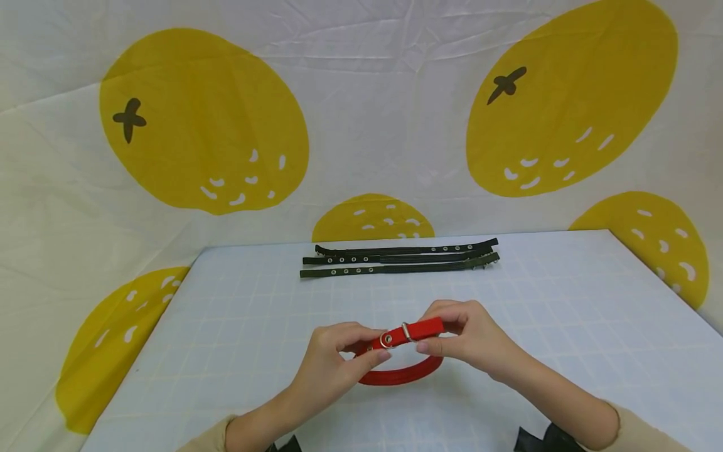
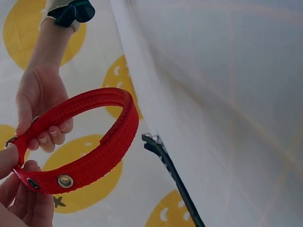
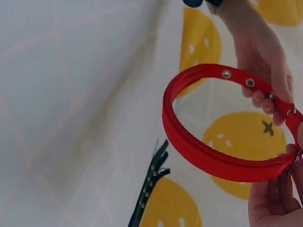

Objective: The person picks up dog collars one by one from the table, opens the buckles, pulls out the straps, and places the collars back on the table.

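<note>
A red webbing collar (image 1: 401,376) with metal eyelets, a ring and a buckle is held above the table, closed into a loop. My left hand (image 1: 337,355) pinches the strap between thumb and fingers, just left of the ring and an eyelet. On the other side, my right hand (image 1: 471,336) pinches the collar near the buckle, by the strap's end. In the left wrist view the loop of the red collar (image 2: 118,142) hangs toward the camera, its eyelets showing. The right wrist view has the same collar (image 3: 213,158) between both hands.
Several dark green collars (image 1: 395,269) with eyelets lie flat side by side toward the back of the white gridded table (image 1: 254,314). Behind the table hangs a white cloth (image 1: 384,125) printed with yellow fruit shapes.
</note>
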Motion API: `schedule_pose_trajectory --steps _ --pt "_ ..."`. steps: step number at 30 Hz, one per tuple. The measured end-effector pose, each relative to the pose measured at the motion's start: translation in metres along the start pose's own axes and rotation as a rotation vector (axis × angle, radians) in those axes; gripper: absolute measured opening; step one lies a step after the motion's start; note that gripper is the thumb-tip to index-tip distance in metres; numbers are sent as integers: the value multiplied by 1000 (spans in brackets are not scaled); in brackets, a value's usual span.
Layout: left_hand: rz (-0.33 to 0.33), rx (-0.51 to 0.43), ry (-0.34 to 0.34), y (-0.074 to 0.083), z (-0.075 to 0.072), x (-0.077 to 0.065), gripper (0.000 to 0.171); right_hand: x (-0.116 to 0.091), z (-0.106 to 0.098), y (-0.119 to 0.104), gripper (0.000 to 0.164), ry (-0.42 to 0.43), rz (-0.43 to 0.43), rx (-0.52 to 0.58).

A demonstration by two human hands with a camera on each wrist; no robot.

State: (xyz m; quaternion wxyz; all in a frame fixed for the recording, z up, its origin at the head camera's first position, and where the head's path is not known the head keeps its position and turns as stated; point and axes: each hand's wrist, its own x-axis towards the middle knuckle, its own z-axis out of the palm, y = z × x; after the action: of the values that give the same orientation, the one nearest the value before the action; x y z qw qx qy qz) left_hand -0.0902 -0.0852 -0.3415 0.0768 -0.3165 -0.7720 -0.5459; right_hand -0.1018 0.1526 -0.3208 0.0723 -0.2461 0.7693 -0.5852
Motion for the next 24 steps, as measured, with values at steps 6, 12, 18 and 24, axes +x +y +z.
schedule_pose_trajectory --steps 6,12,18,24 --pt "21 27 13 0 0 -1 25 0 1 -1 10 15 13 -10" --pt "24 32 14 0 -3 -2 26 -1 -1 0 11 35 30 -22" --pt "15 44 5 0 -4 -2 27 -1 -3 1 10 29 33 -25" --pt "2 45 13 -2 -5 -2 26 -1 -6 0 14 39 51 -21"
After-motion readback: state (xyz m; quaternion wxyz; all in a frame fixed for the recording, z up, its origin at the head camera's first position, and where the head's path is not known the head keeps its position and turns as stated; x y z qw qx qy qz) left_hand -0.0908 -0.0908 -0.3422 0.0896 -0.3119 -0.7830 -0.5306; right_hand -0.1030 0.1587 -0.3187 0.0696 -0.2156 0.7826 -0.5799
